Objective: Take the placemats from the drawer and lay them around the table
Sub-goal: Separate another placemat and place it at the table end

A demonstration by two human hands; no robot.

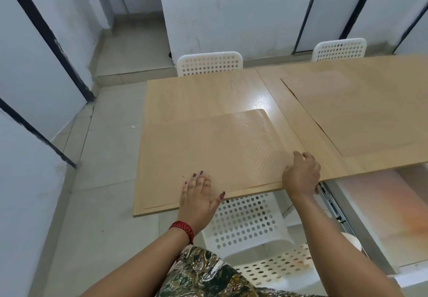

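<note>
A tan placemat point(222, 148) is lying flat on the near left of the wooden table point(196, 92). The left hand point(199, 194) is pressing it with straight, spread fingers. The right hand point(301, 176) is sitting at its near right corner, fingers curled, grip unclear. A second placemat point(361, 116) is lying further right. The drawer point(382, 204) is hanging open below. White perforated chairs point(209, 63) are standing on the pale tiled floor point(111, 157).
</note>
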